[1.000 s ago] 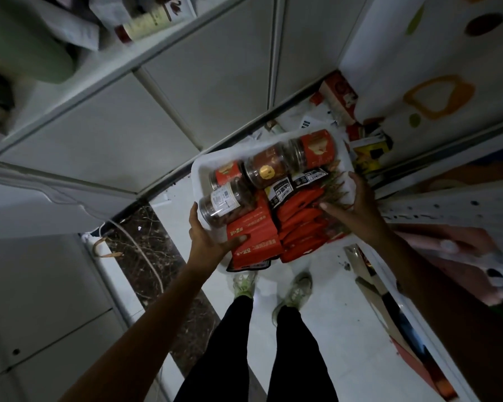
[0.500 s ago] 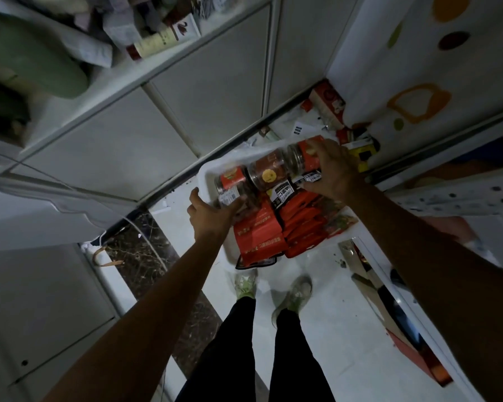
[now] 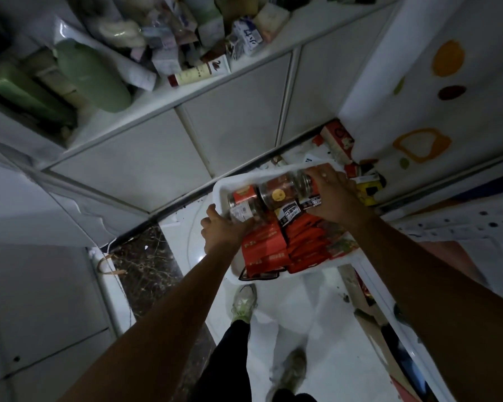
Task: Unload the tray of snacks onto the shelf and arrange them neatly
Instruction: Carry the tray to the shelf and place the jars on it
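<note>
A white tray [image 3: 246, 179] is held out over the floor, packed with clear snack jars [image 3: 276, 189] at its far end and red snack packets [image 3: 276, 248] at its near end. My left hand [image 3: 222, 229] grips the tray's left rim, thumb over the edge. My right hand [image 3: 331, 195] curls over the rightmost jar [image 3: 302, 181], which has a red label and lies on its side. The white shelf [image 3: 244, 79] above the cabinet doors is crowded with boxes and bottles.
Green bottles [image 3: 90, 76] and cartons [image 3: 204, 72] fill the shelf at upper left. White cabinet doors [image 3: 233, 123] stand below it. Boxes [image 3: 336, 139] clutter the floor by the patterned wall on the right. My feet [image 3: 244, 303] stand on white tiles.
My right hand left the tray's right rim and moved up onto the rightmost jar, closing round it. The view tilted upward, showing more of the shelf.
</note>
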